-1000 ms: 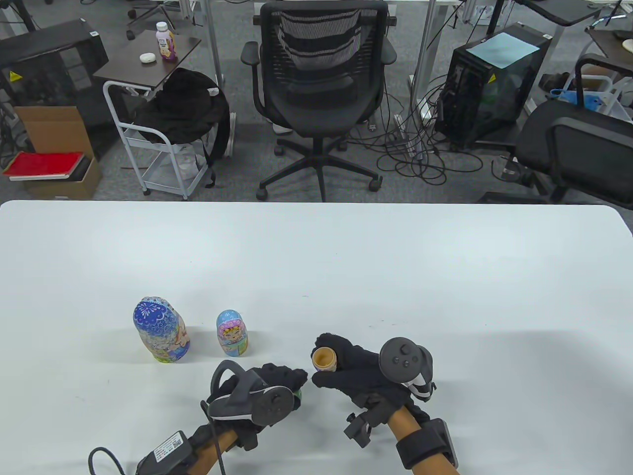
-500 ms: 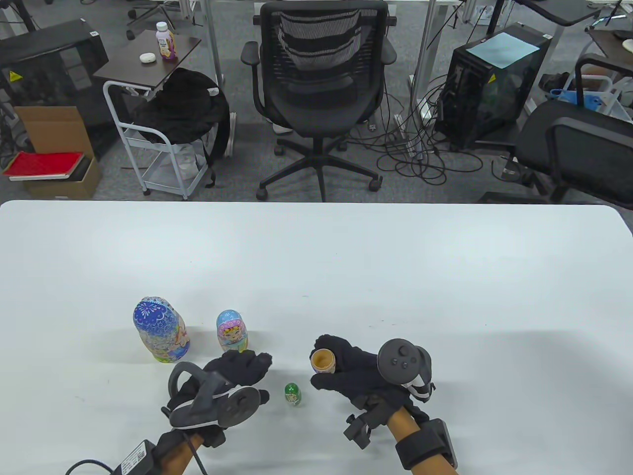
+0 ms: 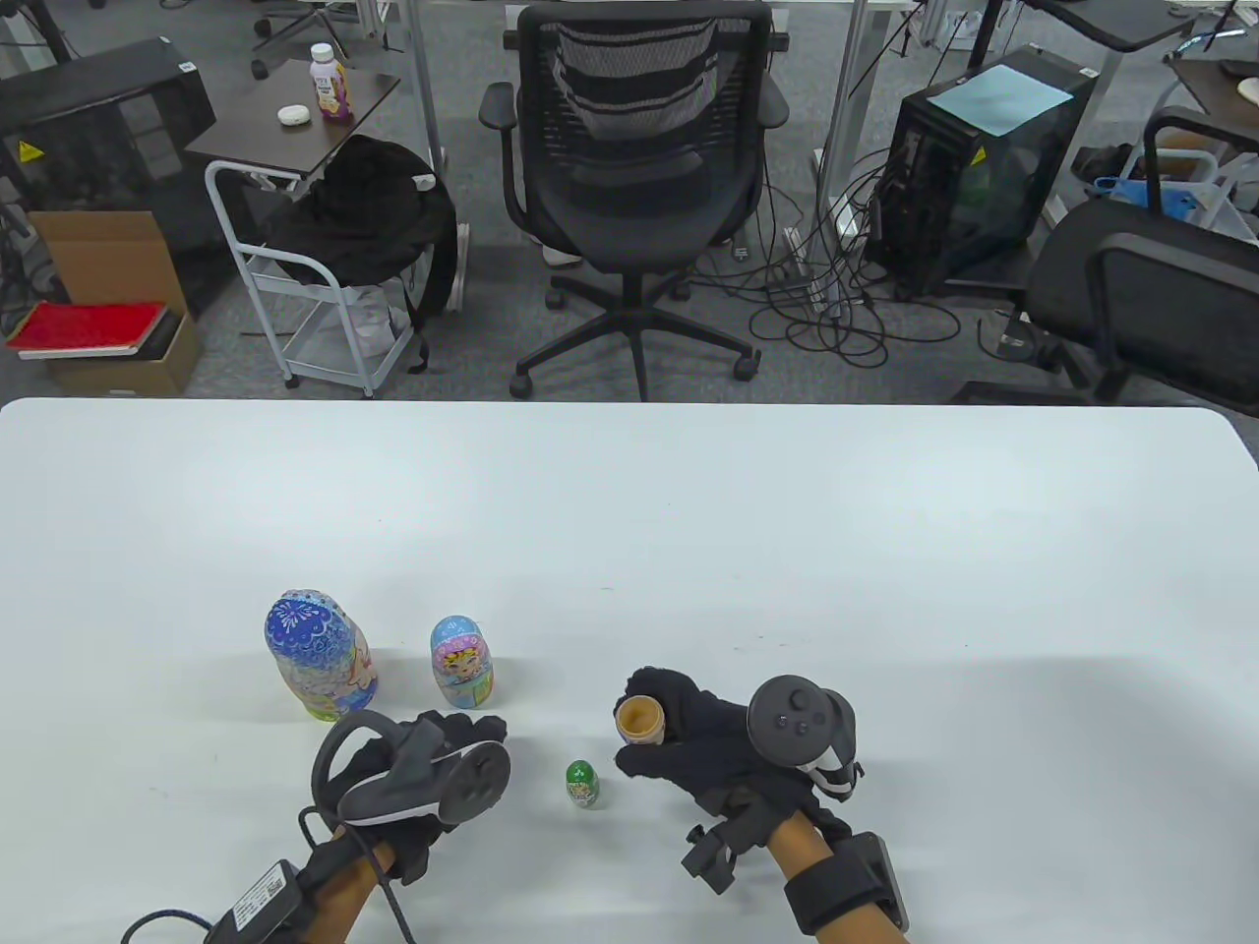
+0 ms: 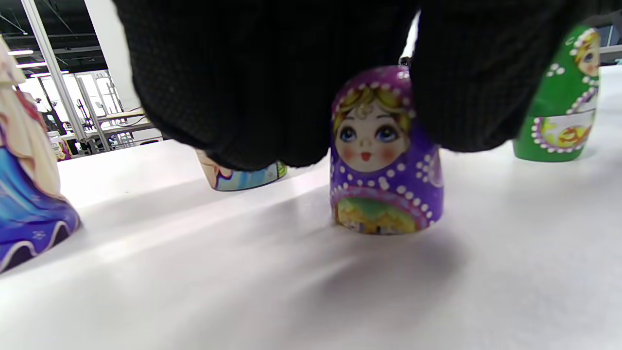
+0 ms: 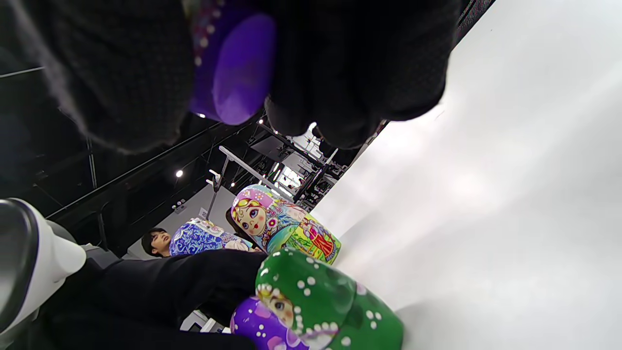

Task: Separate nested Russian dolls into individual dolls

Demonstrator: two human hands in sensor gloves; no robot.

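A large blue doll and a medium light-blue doll stand at the front left of the table. A tiny green doll stands between my hands. My right hand holds a purple doll half with its hollow wooden inside facing up; it also shows in the right wrist view. My left hand lies curled over a purple doll piece with a painted face, which stands on the table. Its fingers hang around its head. I cannot tell whether they grip it.
The white table stretches far behind and to the right of the dolls. In the left wrist view the green doll stands right of the purple piece and the large doll is at the left edge. Office chairs stand beyond the table.
My left hand let go of the green doll, which now stands on the table, and moved left, curling down over the purple piece. My right hand has barely moved.
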